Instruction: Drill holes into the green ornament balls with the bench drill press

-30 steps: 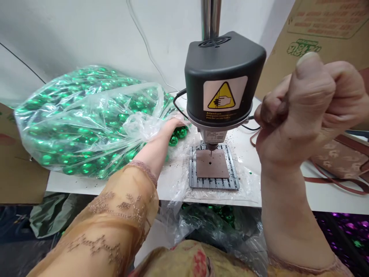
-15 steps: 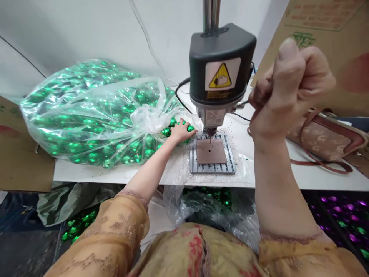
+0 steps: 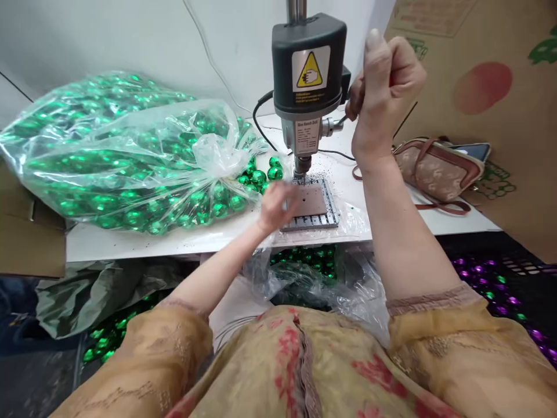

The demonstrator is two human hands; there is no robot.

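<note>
My right hand [image 3: 385, 98] is raised and closed around the lever [image 3: 343, 120] on the side of the bench drill [image 3: 311, 69]; most of that lever is hidden in my fist. My left hand [image 3: 278, 203] is smeared by motion at the left edge of the pinkish-brown plate [image 3: 311, 203]. Whether its fingers hold anything cannot be made out. The plate has a small dark hole and lies on the slotted metal base [image 3: 319, 222], under the drill chuck [image 3: 303, 164]. Several loose shiny green faceted balls [image 3: 259, 177] sit just behind my left hand.
A knotted clear bag [image 3: 130, 157] full of green balls fills the table's left side. A patterned handbag [image 3: 435, 165] and a large cardboard box [image 3: 487, 116] stand at right. Another carton [image 3: 30, 226] is at left. Below the table edge are more green balls [image 3: 304, 258] and purple ones [image 3: 483, 273].
My left hand has left the loose green balls and moved right and toward me, to the plate. My right hand stays closed at the lever. The camera view has shifted.
</note>
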